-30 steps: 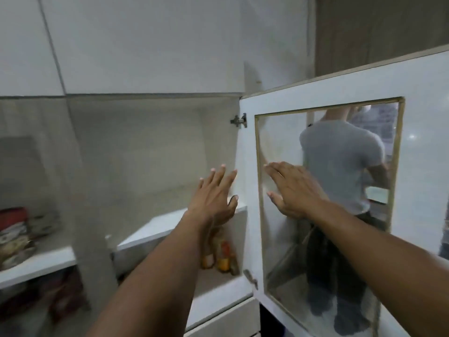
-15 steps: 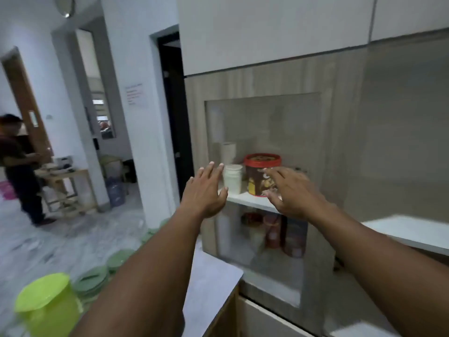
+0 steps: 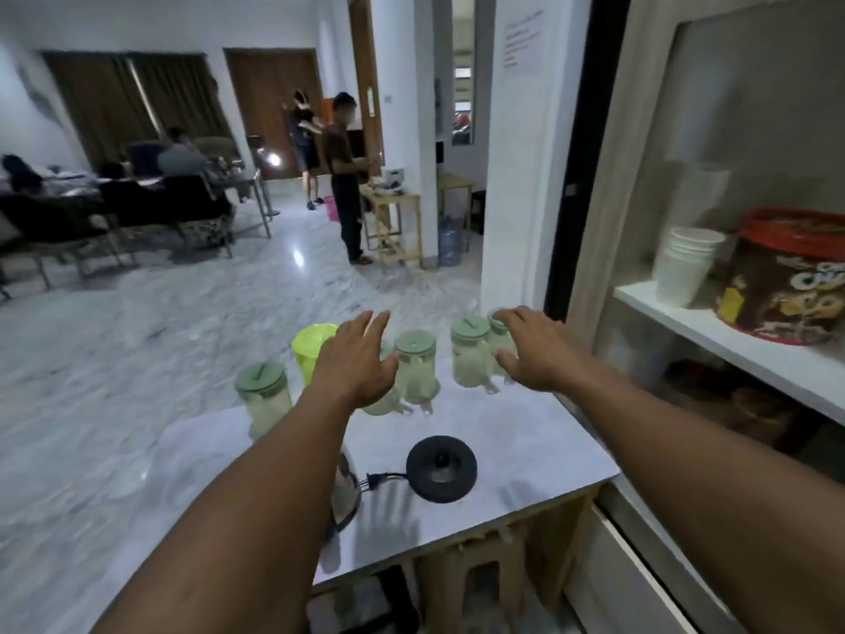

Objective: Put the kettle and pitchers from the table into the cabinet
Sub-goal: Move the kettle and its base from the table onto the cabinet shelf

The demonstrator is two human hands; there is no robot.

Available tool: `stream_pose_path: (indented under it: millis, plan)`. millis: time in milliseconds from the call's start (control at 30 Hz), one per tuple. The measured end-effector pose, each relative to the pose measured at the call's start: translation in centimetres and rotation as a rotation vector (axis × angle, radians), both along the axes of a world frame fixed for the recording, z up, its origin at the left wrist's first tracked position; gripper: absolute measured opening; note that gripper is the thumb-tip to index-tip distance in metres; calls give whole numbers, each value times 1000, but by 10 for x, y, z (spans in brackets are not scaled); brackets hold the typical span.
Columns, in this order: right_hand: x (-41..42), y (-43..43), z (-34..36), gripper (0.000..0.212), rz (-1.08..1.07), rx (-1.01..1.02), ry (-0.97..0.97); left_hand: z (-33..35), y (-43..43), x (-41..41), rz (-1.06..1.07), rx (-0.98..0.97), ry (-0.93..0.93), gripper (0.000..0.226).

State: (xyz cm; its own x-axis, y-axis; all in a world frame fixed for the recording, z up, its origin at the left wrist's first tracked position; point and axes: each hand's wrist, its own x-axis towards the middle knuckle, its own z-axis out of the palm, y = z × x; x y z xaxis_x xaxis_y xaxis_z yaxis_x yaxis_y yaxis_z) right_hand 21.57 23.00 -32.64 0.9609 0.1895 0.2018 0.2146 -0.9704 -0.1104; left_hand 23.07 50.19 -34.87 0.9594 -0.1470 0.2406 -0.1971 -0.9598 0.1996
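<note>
Several clear pitchers with pale green lids stand along the far edge of the white table (image 3: pixel 526 432): one at the left (image 3: pixel 264 395), one in the middle (image 3: pixel 416 366), one further right (image 3: pixel 471 359). A lime green pitcher (image 3: pixel 311 347) stands behind them. A steel kettle (image 3: pixel 346 491) shows partly behind my left forearm, and its black base (image 3: pixel 441 469) lies near the table's middle with its cord. My left hand (image 3: pixel 356 363) hovers open over the middle pitchers. My right hand (image 3: pixel 535 350) hovers open by the rightmost pitchers. Neither hand holds anything.
The cabinet (image 3: pixel 731 340) is at the right, its shelf holding stacked white cups (image 3: pixel 686 263) and a brown tub with a red lid (image 3: pixel 791 276). Stools sit under the table. Two people stand by a wooden rack (image 3: pixel 393 221) across the marble floor.
My view has swung left and down from the cabinet to the table with the pitchers. Both hands stay open and stretched out in front, now over the pitchers.
</note>
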Motion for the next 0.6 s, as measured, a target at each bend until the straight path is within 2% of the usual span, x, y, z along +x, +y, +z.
stream_pose_path:
  millis: [233,367,500,600]
  plan:
    - [17,21,-62,62,157,3,120,-73,19,-49,200,10,106,71]
    - [28,41,-104,60,204,42,200,-109,44,-69,371,-67,65,67]
    - [38,65,-159,58,200,72,312,-148,53,-80,609,-256,48,53]
    - [43,76,-205,59,176,103,425,-181,55,-80,694,-490,194,53]
